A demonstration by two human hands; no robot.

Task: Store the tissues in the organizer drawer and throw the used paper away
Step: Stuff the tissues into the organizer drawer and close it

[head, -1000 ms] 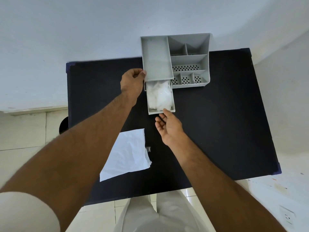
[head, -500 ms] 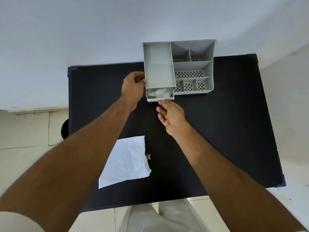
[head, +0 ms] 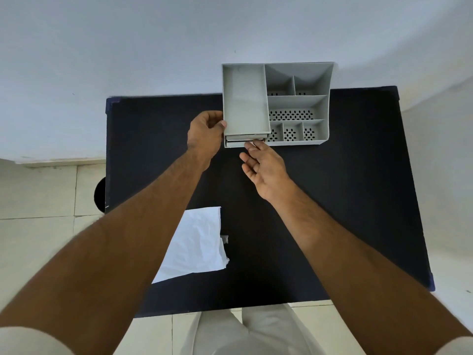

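Observation:
A grey plastic organizer (head: 298,103) with several compartments stands at the far edge of the black table (head: 345,188), against the wall. Its drawer (head: 236,144) is pushed almost fully in; only the front lip shows and the tissues inside are hidden. My left hand (head: 206,135) grips the organizer's left front corner. My right hand (head: 263,166) has its fingers spread, fingertips touching the drawer front. A crumpled white sheet of paper (head: 197,244) lies on the near left part of the table, partly under my left forearm.
A small grey scrap (head: 225,239) lies beside the paper's right edge. A dark round object (head: 100,194) shows on the tiled floor past the table's left edge. A white wall rises behind the organizer.
The drawer, pulled out with white tissues showing a second ago, has slid into the organizer under my right fingertips. My left hand has kept its hold on the organizer's corner.

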